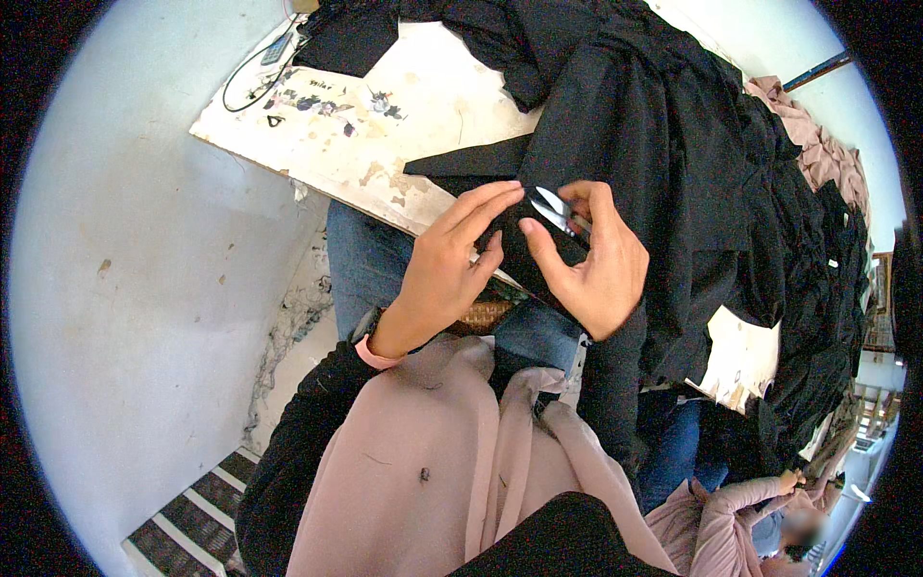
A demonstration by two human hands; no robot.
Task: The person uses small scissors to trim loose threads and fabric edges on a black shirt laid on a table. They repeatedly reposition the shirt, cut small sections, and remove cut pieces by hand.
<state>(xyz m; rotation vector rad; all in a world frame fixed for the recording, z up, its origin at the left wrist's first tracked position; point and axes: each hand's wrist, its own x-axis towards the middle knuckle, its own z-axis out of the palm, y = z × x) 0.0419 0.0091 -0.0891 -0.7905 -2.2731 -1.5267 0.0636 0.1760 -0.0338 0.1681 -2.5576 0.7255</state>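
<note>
My right hand (pixel 611 269) is closed around small thread snips (pixel 552 206), whose shiny blades point up and left. Just left of the blades, the fingers of my left hand (pixel 437 264) hold black cloth (pixel 486 162) near the table's front edge. The cloth's grip point is partly hidden, black against black. A pointed flap of it lies out to the left on the white tabletop (pixel 423 91). The left wrist wears a dark watch (pixel 366 324) and a pink band.
Heaped black fabric (pixel 692 173) runs along the table to the right, with pink fabric (pixel 817 144) behind it. A phone-like device (pixel 276 48) with a cable lies at the far left corner. A wall (pixel 125 240) stands left. Another person's hand (pixel 791 481) is at lower right.
</note>
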